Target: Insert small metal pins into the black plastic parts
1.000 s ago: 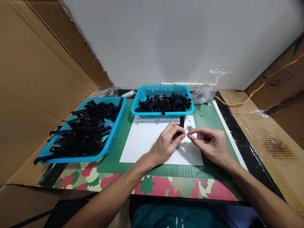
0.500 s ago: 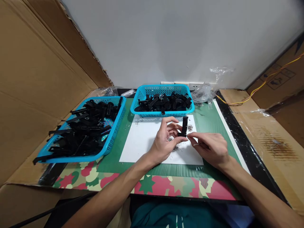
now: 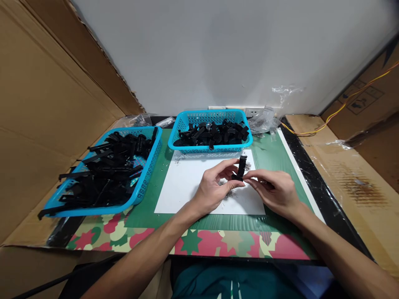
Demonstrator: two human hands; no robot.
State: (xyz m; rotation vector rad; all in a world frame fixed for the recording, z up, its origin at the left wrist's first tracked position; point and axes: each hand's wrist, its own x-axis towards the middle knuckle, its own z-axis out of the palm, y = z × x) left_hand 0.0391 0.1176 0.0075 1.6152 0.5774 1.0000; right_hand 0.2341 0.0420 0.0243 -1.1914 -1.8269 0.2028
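A black plastic part stands upright between the fingers and thumb of my left hand, above a white sheet. Touching the lower right end of that part are the closed fingertips of my right hand; whatever they pinch is too small to make out. Small metal pieces lie in a pile on the sheet beneath my hands, with more behind the black part and a few scattered at the sheet's back left corner.
A blue basket of long black parts stands at the left. Another blue basket with smaller black parts is behind the sheet. Clear plastic bags and yellow wires lie at the back right; cardboard flanks both sides.
The black part has tilted slightly in my left hand. My right fingers have come together at its base, and the thin metal piece seen under them earlier no longer shows. The view has shifted slightly.
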